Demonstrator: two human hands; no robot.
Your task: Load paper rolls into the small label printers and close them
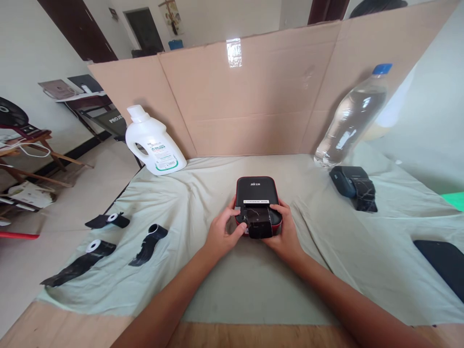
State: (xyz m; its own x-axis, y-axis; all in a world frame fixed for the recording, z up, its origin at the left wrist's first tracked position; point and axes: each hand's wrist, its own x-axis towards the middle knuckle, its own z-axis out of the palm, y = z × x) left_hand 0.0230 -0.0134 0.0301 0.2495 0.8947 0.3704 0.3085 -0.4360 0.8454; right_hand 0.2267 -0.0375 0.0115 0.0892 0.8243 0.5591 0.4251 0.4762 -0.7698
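A black portable printer with red edges rests on the cloth in front of me. A strip of black paper hangs out over its near end. My left hand grips the printer's left side, its thumb near the paper strip. Around the right side, my right hand is closed, with a fingertip on the top beside the paper slot. The undersides of both hands are partly hidden.
On the left lie black paper rolls, partly unrolled. A white detergent bottle and a large clear bottle stand before a cardboard panel. Rightward are a second dark printer with black paper and a dark flat object.
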